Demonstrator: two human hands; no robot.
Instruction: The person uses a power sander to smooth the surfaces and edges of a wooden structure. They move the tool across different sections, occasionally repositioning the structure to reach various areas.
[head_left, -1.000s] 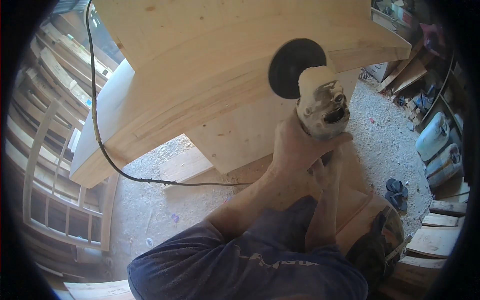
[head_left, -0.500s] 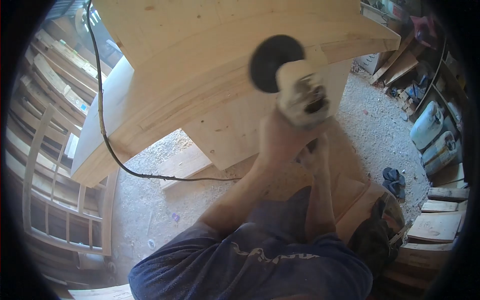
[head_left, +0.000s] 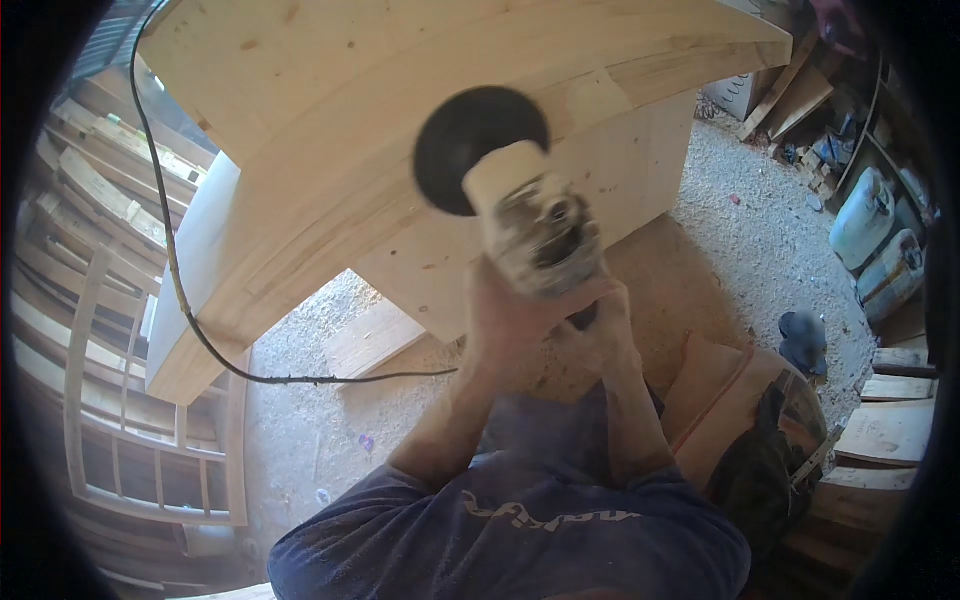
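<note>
A dusty, pale-bodied disc sander with a dark round disc is held out in front of me. My left hand is wrapped around the sander's body just behind its head. Farther back, my right hand closes round the rear of the tool, its fingers partly hidden. The disc overlaps the curved edge of a large light-wood workpiece in this view. A dark power cord hangs at the left and runs toward my forearms.
Wooden frames and stacked boards stand along the left. A loose board lies on the dust-covered floor. At the right are plastic jugs, dark footwear and piled wood pieces.
Both hands have moved left with the sander, carrying its disc along the curved edge from the right toward the middle. The grip looks the same.
</note>
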